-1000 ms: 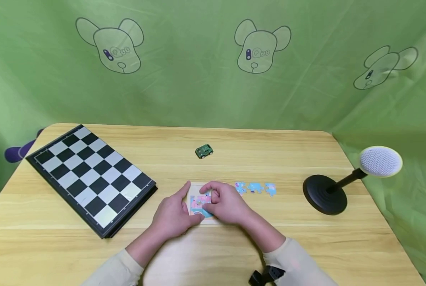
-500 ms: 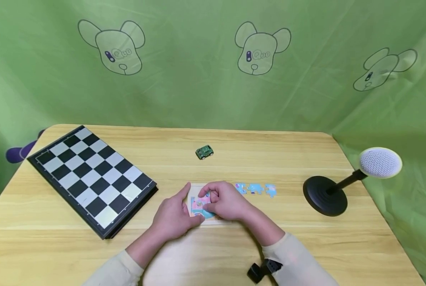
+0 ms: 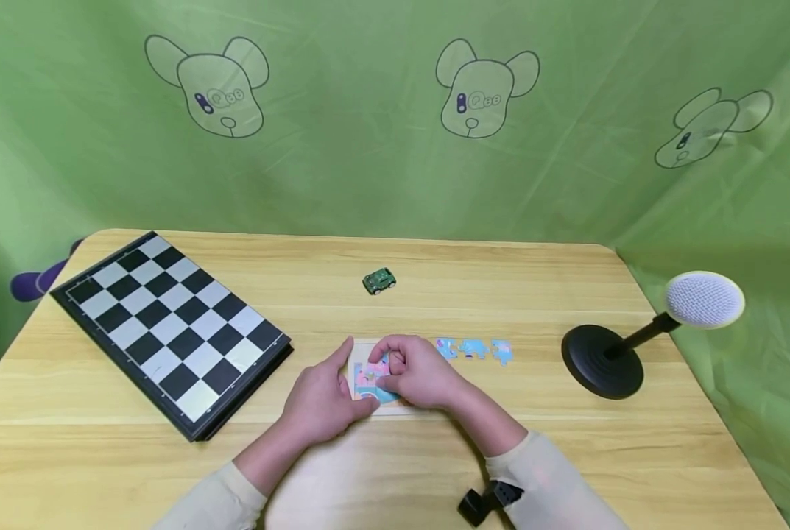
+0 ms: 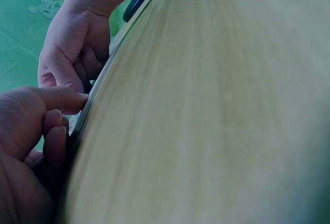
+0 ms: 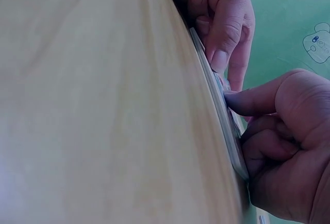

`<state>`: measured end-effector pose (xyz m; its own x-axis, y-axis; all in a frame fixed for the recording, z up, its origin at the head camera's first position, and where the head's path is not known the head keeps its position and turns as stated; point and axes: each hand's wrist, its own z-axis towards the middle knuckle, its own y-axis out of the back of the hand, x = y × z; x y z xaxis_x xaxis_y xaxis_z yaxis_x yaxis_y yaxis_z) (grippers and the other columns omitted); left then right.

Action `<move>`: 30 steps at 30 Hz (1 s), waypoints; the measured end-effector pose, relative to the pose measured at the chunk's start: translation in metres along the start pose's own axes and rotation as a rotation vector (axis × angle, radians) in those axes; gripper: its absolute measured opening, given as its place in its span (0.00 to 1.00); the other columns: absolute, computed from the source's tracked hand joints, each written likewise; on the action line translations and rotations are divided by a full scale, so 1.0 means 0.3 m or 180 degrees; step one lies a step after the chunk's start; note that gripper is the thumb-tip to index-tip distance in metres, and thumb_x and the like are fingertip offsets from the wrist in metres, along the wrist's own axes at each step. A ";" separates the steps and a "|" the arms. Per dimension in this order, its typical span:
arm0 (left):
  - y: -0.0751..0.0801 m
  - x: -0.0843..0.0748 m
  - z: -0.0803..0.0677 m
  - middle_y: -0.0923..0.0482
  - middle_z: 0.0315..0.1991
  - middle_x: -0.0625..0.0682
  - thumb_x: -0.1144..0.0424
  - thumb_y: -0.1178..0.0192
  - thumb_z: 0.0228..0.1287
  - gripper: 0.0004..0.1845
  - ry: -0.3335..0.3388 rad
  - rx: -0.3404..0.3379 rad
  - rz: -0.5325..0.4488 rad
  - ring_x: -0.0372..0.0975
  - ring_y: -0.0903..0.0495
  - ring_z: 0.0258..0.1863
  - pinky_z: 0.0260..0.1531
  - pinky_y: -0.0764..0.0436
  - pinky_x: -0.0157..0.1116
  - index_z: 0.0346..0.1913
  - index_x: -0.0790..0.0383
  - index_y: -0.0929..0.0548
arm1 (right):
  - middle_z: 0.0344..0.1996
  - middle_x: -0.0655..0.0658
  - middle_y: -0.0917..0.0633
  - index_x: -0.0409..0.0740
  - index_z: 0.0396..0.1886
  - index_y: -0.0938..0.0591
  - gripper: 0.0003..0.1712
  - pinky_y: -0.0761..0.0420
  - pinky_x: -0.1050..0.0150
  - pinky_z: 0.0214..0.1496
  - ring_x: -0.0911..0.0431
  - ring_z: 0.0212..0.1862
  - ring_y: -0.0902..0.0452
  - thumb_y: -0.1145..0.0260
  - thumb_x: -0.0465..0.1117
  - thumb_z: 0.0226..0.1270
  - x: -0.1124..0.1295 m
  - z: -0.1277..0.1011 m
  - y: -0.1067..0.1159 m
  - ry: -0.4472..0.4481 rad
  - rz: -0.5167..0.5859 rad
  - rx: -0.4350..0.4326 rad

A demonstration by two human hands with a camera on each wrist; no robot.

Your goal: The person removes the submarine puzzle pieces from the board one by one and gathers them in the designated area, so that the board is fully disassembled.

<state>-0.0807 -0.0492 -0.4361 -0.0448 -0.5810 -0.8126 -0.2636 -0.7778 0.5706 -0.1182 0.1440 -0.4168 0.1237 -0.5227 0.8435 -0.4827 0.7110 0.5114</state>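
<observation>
The puzzle tray [image 3: 368, 375] lies flat near the middle of the worktop [image 3: 434, 456], a little toward its near edge; both hands are on it. The left hand [image 3: 320, 400] rests at the tray's left edge, its forefinger stretched along that side and its thumb curled against the near left corner, so its grip steadies the tray rather than lifting it; the left wrist view shows the thumb tip and curled fingers [image 4: 54, 131] pressed against the thin edge of the tray. The right hand [image 3: 417, 374] lies over the right part of the tray with its fingers curled, its grip pinching a puzzle piece [image 3: 383, 366] against the coloured picture; the right wrist view shows the forefinger tip set down on the tray's surface, though the piece itself is too hidden there to make out.

Just beside the tray on its right, three loose blue pieces [image 3: 473, 349] lie in a row, apart from the hand; a small green toy car [image 3: 378, 280] stands farther toward the far edge, well apart; a folded chessboard [image 3: 169, 324] fills the left part of the worktop, set askew; a black-based stand with a white round head [image 3: 704, 299] sits near the right edge.
</observation>
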 end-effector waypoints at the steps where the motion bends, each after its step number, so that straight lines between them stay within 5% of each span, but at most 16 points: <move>1: 0.000 0.000 0.000 0.29 0.16 0.45 0.54 0.23 0.48 0.54 -0.0001 -0.0001 0.0004 0.37 0.29 0.14 0.14 0.33 0.36 0.76 0.66 0.39 | 0.13 0.51 0.36 0.42 0.42 0.18 0.13 0.29 0.62 0.31 0.59 0.16 0.39 0.28 0.27 0.59 0.000 0.000 0.000 0.0012 0.0011 -0.0005; 17: 0.000 -0.003 0.000 0.28 0.16 0.45 0.54 0.23 0.48 0.55 0.0028 0.0003 -0.0005 0.37 0.29 0.14 0.14 0.33 0.36 0.77 0.66 0.40 | 0.12 0.51 0.32 0.42 0.39 0.17 0.11 0.30 0.63 0.26 0.57 0.15 0.34 0.26 0.29 0.58 -0.003 -0.015 -0.002 -0.0108 0.0023 -0.0177; 30: -0.001 -0.002 -0.002 0.29 0.15 0.46 0.54 0.23 0.48 0.55 0.0035 -0.0001 -0.0020 0.37 0.29 0.14 0.13 0.34 0.36 0.77 0.66 0.40 | 0.12 0.52 0.35 0.41 0.42 0.15 0.14 0.32 0.66 0.29 0.59 0.17 0.40 0.25 0.28 0.57 -0.014 -0.015 -0.012 -0.0032 0.0162 -0.0248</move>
<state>-0.0801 -0.0488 -0.4356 -0.0327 -0.5786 -0.8149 -0.2636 -0.7815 0.5655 -0.1131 0.1459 -0.4214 0.0919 -0.4895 0.8672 -0.4192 0.7709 0.4795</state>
